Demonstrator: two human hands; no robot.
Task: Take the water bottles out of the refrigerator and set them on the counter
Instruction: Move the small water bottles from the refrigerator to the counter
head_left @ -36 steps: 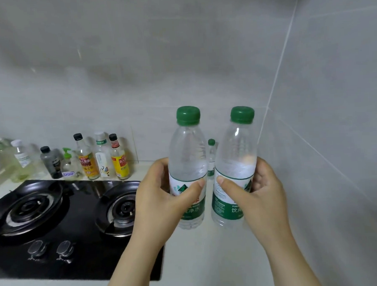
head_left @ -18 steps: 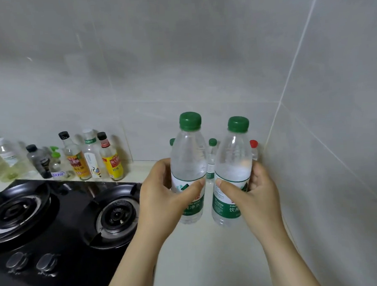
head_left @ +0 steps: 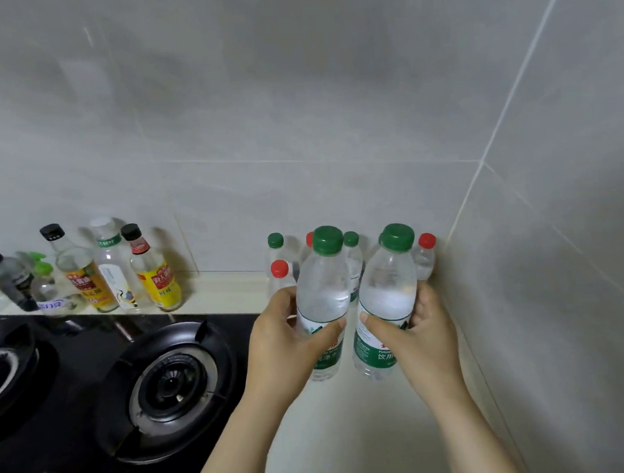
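Note:
My left hand [head_left: 283,346] grips a clear water bottle [head_left: 324,290] with a green cap and green label. My right hand [head_left: 421,342] grips a second green-capped water bottle [head_left: 387,294]. Both bottles stand upright side by side, low over the cream counter [head_left: 349,433]; whether their bases touch it I cannot tell. Behind them, in the corner against the wall, stand several more water bottles [head_left: 278,270] with green and red caps, partly hidden by the two I hold.
A black gas hob [head_left: 112,391] with two burners fills the counter's left side. Several condiment bottles [head_left: 153,273] line the wall behind it. The tiled side wall [head_left: 543,332] runs close along the right of my right hand.
Both hands have carried the two bottles forward and down toward the corner of the counter. The view has tipped down, and more bottles at the wall have come into sight.

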